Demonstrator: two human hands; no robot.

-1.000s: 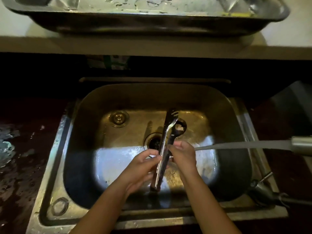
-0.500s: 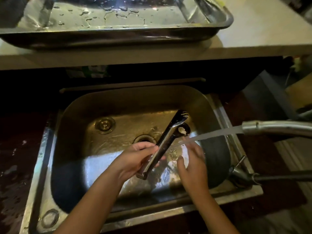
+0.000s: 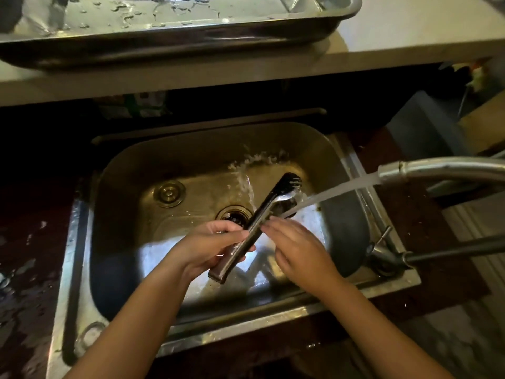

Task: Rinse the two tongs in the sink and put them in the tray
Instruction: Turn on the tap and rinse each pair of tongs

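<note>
Tongs [image 3: 254, 222] now w/ tip under stream, left hand [image 3: 207, 246] gripping handle, right hand [image 3: 297, 246] fingers moved onto arm.

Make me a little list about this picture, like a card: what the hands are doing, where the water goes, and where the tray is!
left hand: left hand grips the handle end of the tongs
right hand: right hand has its fingertips on the middle of the tongs
water: stream runs from the faucet onto the tongs' head
sink: metal sink, wet, with the drain open
tray: metal tray on the counter behind the sink, wet with droplets
</note>
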